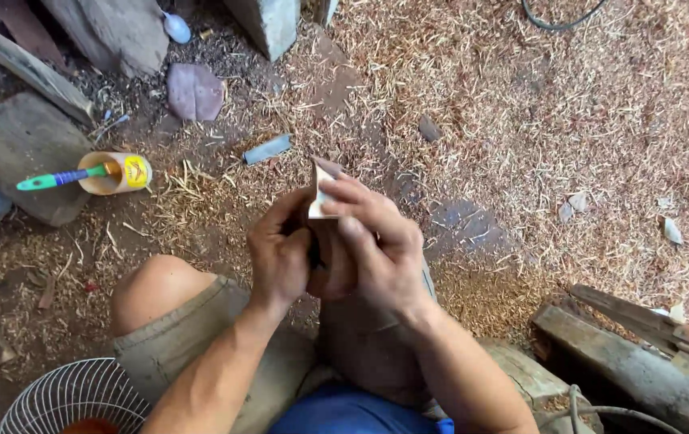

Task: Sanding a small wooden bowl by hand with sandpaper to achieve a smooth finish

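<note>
Fingers [280, 217] of the left hand [278, 257] are curling around a small brown wooden piece [330, 265], gripping its left side above the lap. Just right, the right hand [380, 253] is clasping the same piece, its fingers pressing a folded sheet of sandpaper [320, 193] against the top. Far left, a glue pot [115, 173] with a green-handled brush [59, 178] is resting on the shavings-strewn floor [569, 120].

glue pot [123, 173] | toothbrush [59, 178] | fan guard [71, 395] | wood shavings [569, 104]
</note>
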